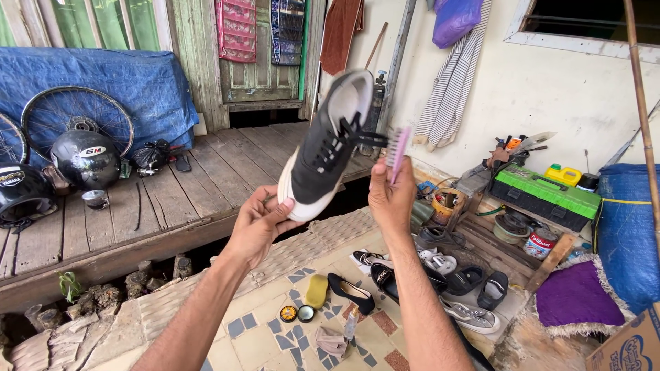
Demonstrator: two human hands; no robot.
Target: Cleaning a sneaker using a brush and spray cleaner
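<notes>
— What sits far left, on the porch (172,199)?

— Two helmets (86,159) and bike wheels (75,113) lean against a blue tarp (137,82), well apart from the hands. They look stored, out of the way.

— And the left hand (258,223)?

— It holds the shoe (326,148) up in the air, above the porch's front edge. The fingers (269,206) are curled round the white toe end, thumb on the sole side, so the shoe tilts heel-up with the laces facing the person. I judge that the tilt turns the black upper toward the brush.

— The right hand (390,199)?

— Closed round the handle of a pink brush (399,152), fingers wrapped shut on it. The bristles point left at the shoe's side, just beside the laces; I cannot tell whether they touch.

— What lies below, on the floor (261,343)?

— Between the forearms: a yellow insole (317,290), two small round tins (297,314), a rag (330,340) and a black flat shoe (350,292), all near to hand, probably laid out for easy reach.

— Further right?

— More shoes and sandals (457,275) crowd the floor near a wooden rack, with a green toolbox (543,192) on it, a yellow jug (564,174) behind, a purple mat (574,295) and a second blue tarp (625,227) toward the right edge.
</notes>
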